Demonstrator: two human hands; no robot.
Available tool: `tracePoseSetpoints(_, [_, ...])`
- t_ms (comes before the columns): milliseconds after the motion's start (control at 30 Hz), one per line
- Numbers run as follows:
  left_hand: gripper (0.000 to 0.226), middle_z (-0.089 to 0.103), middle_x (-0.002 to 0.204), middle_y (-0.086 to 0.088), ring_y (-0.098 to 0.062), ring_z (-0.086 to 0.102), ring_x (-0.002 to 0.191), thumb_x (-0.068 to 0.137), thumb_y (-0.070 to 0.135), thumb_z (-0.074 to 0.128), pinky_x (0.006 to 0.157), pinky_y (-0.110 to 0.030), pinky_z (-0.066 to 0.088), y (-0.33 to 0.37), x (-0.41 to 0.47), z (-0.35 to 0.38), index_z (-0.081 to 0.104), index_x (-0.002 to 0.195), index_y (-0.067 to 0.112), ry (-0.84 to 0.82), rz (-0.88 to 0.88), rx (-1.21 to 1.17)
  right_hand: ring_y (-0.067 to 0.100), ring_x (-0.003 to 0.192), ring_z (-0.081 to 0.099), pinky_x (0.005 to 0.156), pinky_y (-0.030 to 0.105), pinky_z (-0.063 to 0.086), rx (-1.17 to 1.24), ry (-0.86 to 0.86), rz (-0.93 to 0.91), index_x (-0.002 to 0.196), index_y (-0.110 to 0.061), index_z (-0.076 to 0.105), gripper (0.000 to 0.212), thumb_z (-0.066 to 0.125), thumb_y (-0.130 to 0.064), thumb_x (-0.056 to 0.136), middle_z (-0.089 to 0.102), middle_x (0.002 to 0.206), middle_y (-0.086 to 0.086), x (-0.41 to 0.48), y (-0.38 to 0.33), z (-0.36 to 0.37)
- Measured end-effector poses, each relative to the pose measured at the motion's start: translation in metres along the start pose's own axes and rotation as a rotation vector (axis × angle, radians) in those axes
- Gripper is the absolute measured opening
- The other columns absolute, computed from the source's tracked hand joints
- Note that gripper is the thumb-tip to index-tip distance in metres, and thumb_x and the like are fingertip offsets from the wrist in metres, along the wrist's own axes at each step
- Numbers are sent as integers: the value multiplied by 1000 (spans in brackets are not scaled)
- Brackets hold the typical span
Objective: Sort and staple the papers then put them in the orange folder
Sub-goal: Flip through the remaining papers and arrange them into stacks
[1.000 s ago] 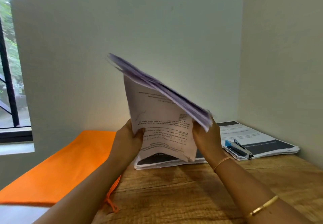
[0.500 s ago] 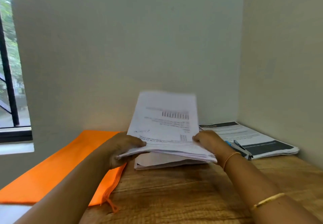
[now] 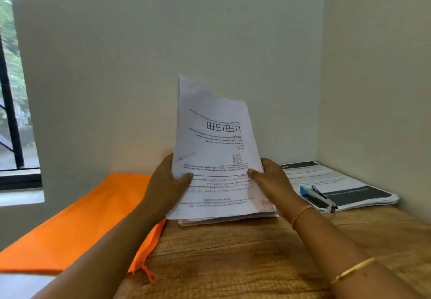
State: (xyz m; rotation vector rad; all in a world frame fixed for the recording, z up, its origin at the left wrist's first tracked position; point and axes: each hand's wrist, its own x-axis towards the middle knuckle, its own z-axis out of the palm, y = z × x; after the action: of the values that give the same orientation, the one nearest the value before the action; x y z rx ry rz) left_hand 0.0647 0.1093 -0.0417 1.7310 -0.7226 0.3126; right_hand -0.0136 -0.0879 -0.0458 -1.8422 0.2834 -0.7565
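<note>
Papers [image 3: 217, 158]: you hold one sheaf near upright over the bench [image 3: 233, 263], print upside down to you. Its lower edge meets a flat pile [image 3: 224, 220]; touching or just above, cannot tell. Your left grip [image 3: 168, 182] pinches the sheaf's left edge, thumb on the front. Your right grip [image 3: 270, 182] pinches the right edge likewise. Orange folder [image 3: 81, 224] lies flat at left. Stapler [image 3: 318, 197] rests on a separate printed stack [image 3: 345, 179] in the right corner.
</note>
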Motion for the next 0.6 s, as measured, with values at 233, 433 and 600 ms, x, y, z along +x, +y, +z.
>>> tracePoseSetpoints(233, [35, 56, 107, 11, -4, 55, 88, 93, 11, 54, 64, -3, 41, -7, -4, 16, 47, 127, 18, 124, 202, 92, 16, 99, 61, 54, 8, 47, -82, 151, -271, 105, -16, 47, 6, 46, -18, 99, 59, 116, -2, -2, 0, 16])
tracePoseSetpoints(433, [36, 60, 119, 2, -16, 58, 104, 94, 20, 56, 72, -17, 45, -32, -3, 21, 50, 129, 20, 5, -52, -3, 16, 95, 60, 54, 8, 46, -86, 73, -181, 108, -13, 51, 11, 44, -13, 99, 59, 111, -2, -2, 13, 22])
tracePoseSetpoints(600, [29, 64, 112, -3, -17, 61, 94, 91, 21, 60, 66, -15, 46, -37, -2, 18, 56, 120, 16, -12, -134, -86, 9, 84, 57, 52, 8, 43, 41, 66, -125, 106, -17, 53, 13, 45, -10, 98, 60, 105, -3, -1, 14, 19])
